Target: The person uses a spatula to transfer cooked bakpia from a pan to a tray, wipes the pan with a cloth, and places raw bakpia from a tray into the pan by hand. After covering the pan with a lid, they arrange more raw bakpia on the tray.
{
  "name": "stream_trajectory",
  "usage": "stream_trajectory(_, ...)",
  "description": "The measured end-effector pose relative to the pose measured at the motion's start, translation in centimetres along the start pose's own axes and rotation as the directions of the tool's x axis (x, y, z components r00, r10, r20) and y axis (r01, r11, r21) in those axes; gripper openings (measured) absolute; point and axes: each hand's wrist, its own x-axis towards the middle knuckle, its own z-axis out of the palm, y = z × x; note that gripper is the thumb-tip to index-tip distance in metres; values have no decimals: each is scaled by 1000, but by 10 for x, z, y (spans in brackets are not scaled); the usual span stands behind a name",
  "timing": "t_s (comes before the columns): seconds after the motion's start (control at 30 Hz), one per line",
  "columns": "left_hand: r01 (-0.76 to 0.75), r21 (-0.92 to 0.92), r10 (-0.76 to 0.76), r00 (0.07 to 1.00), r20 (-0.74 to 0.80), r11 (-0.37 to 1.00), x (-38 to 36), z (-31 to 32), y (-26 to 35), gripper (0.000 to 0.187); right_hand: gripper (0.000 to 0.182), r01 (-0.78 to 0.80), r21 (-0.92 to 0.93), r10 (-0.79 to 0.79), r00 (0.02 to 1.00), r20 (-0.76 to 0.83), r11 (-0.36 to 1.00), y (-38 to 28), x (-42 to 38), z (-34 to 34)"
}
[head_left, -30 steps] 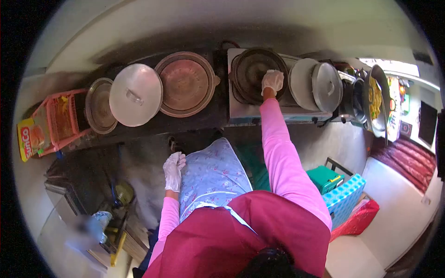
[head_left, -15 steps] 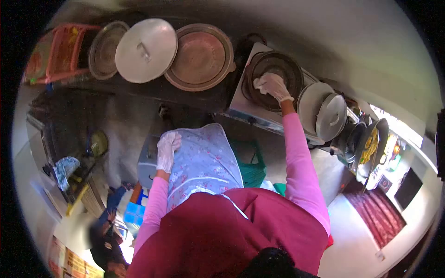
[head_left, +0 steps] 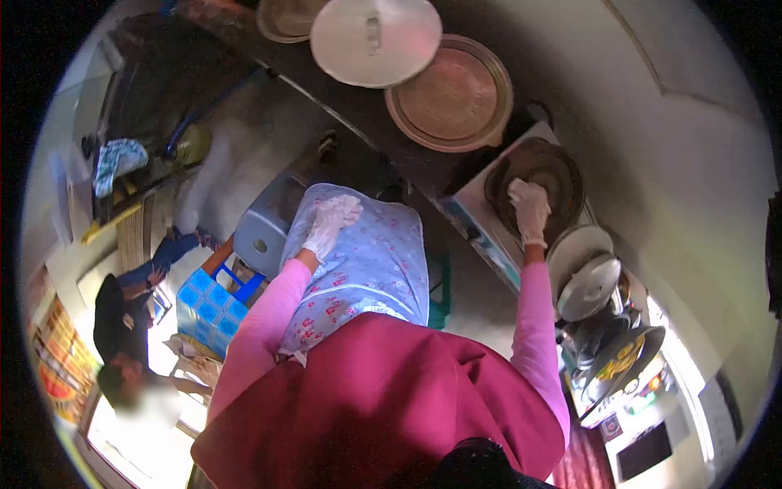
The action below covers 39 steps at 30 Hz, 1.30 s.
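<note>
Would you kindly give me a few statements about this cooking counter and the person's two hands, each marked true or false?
1. The right hand is down inside the dark round pan on the stove. True.
2. The left hand grips the handle of the silver lid. False: it rests on the flowered apron, well away from that lid.
3. Both hands wear pale gloves. True.
4. The silver lid lies to the right of the dark pan in the picture. False: it lies up and to the left, beside the copper-coloured round tray.
5. Another person is at the lower left. True.
</note>
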Motion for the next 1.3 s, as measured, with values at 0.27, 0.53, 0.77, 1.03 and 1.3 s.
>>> stream_trajectory(0.27, 31, 8, -30, 997, -73, 999, -11, 9, 16, 28, 25, -235, 24, 236, 956, -176, 972, 72, 30, -4)
stream_trajectory(0.53, 26, 96, -23, 999, -32, 995, -6, 10, 20, 34, 20, -427, -451, 447, 892, -67, 784, 41, -65, 12)
stream_trajectory(0.77, 28, 153, -37, 998, 57, 988, -2, 29, 33, 37, 14, -612, -98, 613, 790, -30, 785, -31, -62, 26)
stream_trajectory(1.03, 11, 185, -29, 995, 91, 983, 9, 31, 32, 34, 13, -601, 793, 237, 760, 605, -95, 4, -8, -24)
stream_trajectory(1.3, 12, 164, -24, 997, 72, 986, 14, 25, 26, 34, 7, -676, 6, 675, 737, 30, 737, 9, -19, 2)
